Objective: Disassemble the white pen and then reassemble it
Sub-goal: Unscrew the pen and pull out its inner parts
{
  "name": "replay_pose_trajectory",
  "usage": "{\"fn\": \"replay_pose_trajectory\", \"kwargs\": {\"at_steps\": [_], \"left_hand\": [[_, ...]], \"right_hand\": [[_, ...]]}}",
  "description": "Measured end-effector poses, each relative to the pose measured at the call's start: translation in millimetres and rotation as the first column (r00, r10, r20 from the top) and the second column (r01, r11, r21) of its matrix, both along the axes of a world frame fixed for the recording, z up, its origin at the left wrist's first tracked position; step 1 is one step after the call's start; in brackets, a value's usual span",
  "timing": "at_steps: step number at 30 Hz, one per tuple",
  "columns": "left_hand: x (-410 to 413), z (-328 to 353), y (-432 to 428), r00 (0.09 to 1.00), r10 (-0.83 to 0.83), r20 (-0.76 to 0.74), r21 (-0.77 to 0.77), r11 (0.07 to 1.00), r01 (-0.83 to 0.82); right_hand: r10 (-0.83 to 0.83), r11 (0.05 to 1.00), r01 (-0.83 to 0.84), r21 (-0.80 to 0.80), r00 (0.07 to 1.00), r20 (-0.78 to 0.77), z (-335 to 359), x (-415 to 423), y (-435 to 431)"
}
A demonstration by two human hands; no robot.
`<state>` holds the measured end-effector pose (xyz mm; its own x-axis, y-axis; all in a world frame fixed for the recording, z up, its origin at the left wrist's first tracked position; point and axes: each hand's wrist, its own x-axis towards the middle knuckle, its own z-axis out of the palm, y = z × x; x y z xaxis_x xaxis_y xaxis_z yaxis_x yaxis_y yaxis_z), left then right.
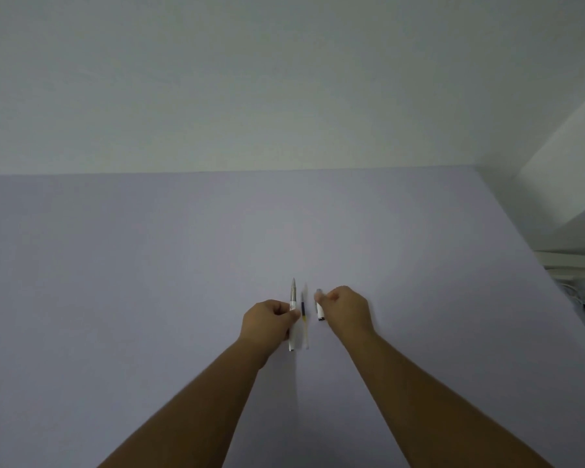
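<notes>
The white pen is in parts on the pale lilac table (149, 265). My left hand (267, 319) grips the white barrel with its silver tip (293, 295), which points away from me. Just right of it the thin ink refill (305, 315) lies on the table, dark in its upper half and clear lower down. My right hand (347, 309) pinches the short white cap (319, 310), which stands nearly upright with its dark open end toward me. The refill lies between the two hands, touched by neither.
A white wall rises behind the table's far edge. A white cabinet (568, 170) stands at the right, and below it past the table's right edge lies a clutter of white cables and rails (581, 285).
</notes>
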<state>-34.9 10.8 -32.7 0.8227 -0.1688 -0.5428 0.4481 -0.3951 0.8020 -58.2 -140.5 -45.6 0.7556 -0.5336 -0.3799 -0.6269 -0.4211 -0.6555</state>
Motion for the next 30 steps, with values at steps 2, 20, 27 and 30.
{"fn": "replay_pose_trajectory", "kwargs": {"at_steps": [2,20,27,30], "left_hand": [[-0.1,3.2,-1.4,0.999,-0.030,0.033,0.033,0.999,0.029],[1.1,35.1,-13.0,0.967,-0.223,0.122,0.094,0.973,0.213],[1.2,41.1,-13.2,0.967,-0.210,0.142,0.103,0.975,0.197],[0.6,42.9,-13.1,0.967,-0.212,0.140,0.120,0.973,0.196]], "right_hand": [[-0.030,0.988,0.015,0.156,0.995,0.096,12.0,3.4,2.1],[0.087,0.852,-0.162,0.498,0.981,0.171,41.5,16.4,-0.9],[0.019,0.796,-0.146,0.588,0.976,0.217,45.8,18.1,0.2],[0.004,0.825,-0.122,0.551,0.978,0.210,45.0,16.4,-1.8]]}}
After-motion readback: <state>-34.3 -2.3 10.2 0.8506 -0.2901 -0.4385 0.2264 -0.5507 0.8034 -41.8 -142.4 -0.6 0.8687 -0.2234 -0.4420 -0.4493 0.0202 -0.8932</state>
